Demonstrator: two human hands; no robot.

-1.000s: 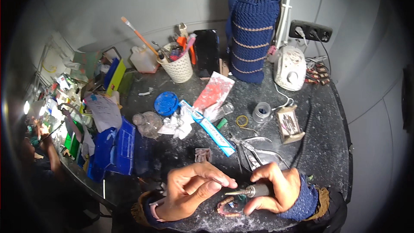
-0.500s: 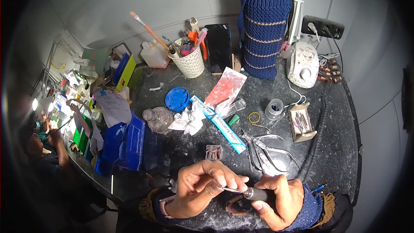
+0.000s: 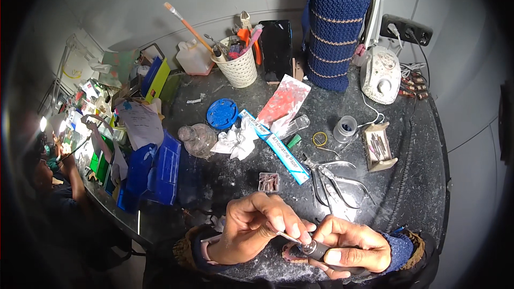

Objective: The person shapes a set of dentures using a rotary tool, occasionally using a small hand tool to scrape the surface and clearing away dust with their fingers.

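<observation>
My right hand (image 3: 356, 246) is wrapped round a dark rotary handpiece (image 3: 317, 250), its metal nose turned toward my left hand. Thumb and fingers of my left hand (image 3: 251, 230) pinch a slim metal rod (image 3: 289, 237), its far end meeting the handpiece's nose; whether it sits inside cannot be made out. Below the two hands, a pink horseshoe-shaped denture piece (image 3: 292, 255) lies on the dusty dark tabletop (image 3: 262, 267), partly covered by the handpiece. A small clear box of thin reddish-brown strips (image 3: 269, 182) stands just beyond my left hand.
Wire pliers (image 3: 337, 179) lie beyond my right hand, near a long blue-white box (image 3: 284, 152). Farther back are a tool cup (image 3: 238, 72), a knitted bottle cover (image 3: 337, 32) and a white control unit (image 3: 380, 75). Blue bins (image 3: 163, 174) stand left; another person works far left.
My right hand has turned, its thumb now lying along the handpiece, whose nose tilts more up and leftward. The rod slants down more steeply. The whole view has shifted slightly.
</observation>
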